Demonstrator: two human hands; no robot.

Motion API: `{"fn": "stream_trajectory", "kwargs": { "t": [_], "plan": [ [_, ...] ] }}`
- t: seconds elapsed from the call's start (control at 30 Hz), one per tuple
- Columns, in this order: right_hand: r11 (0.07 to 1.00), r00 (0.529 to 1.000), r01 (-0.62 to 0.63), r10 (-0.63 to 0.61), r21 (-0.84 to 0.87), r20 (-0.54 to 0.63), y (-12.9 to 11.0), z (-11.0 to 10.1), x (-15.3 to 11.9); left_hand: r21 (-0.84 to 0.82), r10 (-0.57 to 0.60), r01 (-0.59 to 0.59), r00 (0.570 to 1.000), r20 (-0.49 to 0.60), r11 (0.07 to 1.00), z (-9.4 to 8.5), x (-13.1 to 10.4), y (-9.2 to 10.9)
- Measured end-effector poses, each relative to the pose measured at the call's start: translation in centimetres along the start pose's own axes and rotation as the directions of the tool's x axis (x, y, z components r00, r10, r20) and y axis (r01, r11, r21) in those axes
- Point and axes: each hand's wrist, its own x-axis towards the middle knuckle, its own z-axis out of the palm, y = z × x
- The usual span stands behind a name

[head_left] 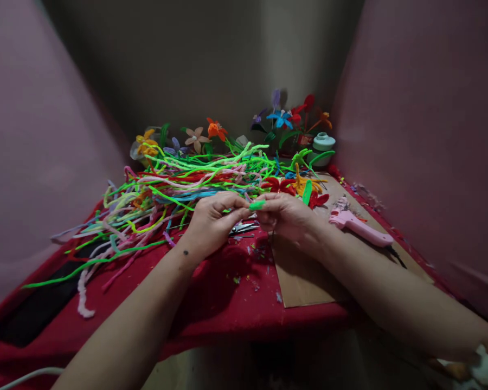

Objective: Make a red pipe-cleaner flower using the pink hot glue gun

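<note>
A short piece of bright green pipe cleaner [257, 206] is stretched between my hands over the table. My left hand [219, 216] pinches its left end between thumb and fingers. From the other side, my right hand [287, 216] grips it, with the fingers closed. Just below the hands lie scissors [244, 228], partly hidden by my left hand. A wide heap of colored pipe cleaners [179, 179] spreads behind and to the left. Close beyond my right hand are red and orange pipe-cleaner flowers [305, 185] and a green leaf shape [307, 192].
A pink glue gun [361, 228] rests on a cardboard sheet [305, 276] at the right. Finished flowers [282, 118] and a pale green jar [323, 142] stand at the back. Fuzz scraps dot the red cloth [211, 303]. A black strip [36, 309] lies at the left.
</note>
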Motion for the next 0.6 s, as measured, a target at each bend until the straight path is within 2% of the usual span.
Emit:
{"fn": "stream_trajectory", "kwargs": {
  "t": [0.07,0.1,0.17,0.23,0.27,0.3,0.37,0.43,0.47,0.5,0.53,0.57,0.6],
  "plan": [
    [0.985,0.997,0.049,-0.039,0.165,-0.063,1.0,0.7,0.0,-0.076,-0.147,0.138,0.981,-0.126,0.987,0.5,-0.1,-0.1],
    [0.980,0.991,0.087,-0.068,0.178,-0.114,1.5,1.1,-0.1,-0.078,-0.201,0.190,0.964,-0.174,0.979,0.8,-0.1,-0.3],
    [0.980,0.963,0.193,-0.179,0.049,-0.200,2.2,1.7,-0.4,0.005,-0.227,0.236,0.943,-0.244,0.972,1.4,-0.1,-0.6],
    [0.923,0.905,0.303,-0.357,-0.239,-0.231,2.4,2.0,-0.9,0.170,-0.145,0.199,0.947,-0.285,0.965,1.9,-0.2,-1.0],
    [0.842,0.863,0.345,-0.458,-0.415,-0.213,2.4,2.0,-1.1,0.262,-0.073,0.152,0.954,-0.290,0.953,2.0,-0.2,-1.2],
    [0.720,0.817,0.369,-0.553,-0.588,-0.165,2.3,1.9,-1.2,0.348,0.007,0.095,0.960,-0.281,0.933,2.1,-0.2,-1.3],
    [0.381,0.736,0.356,-0.677,-0.853,0.005,2.1,1.5,-1.5,0.500,0.144,-0.017,0.965,-0.218,0.866,2.2,-0.3,-1.5],
    [0.041,0.702,0.294,-0.687,-0.955,0.187,1.9,1.1,-1.6,0.608,0.224,-0.112,0.968,-0.110,0.786,2.2,-0.2,-1.8],
    [-0.079,0.698,0.264,-0.672,-0.961,0.247,1.7,0.9,-1.5,0.638,0.240,-0.156,0.970,-0.047,0.754,2.1,-0.2,-1.8],
    [-0.153,0.696,0.239,-0.661,-0.959,0.279,1.6,0.8,-1.5,0.653,0.248,-0.194,0.969,0.010,0.732,2.0,-0.1,-1.9],
    [-0.179,0.694,0.227,-0.660,-0.957,0.287,1.5,0.7,-1.4,0.653,0.254,-0.229,0.965,0.058,0.722,1.9,0.0,-2.0],
    [-0.153,0.692,0.229,-0.669,-0.961,0.271,1.3,0.6,-1.4,0.640,0.260,-0.259,0.961,0.094,0.723,1.7,0.1,-2.0],
    [-0.072,0.692,0.247,-0.685,-0.966,0.227,1.2,0.6,-1.2,0.618,0.269,-0.284,0.956,0.120,0.733,1.5,0.1,-2.0]
  ]
}}
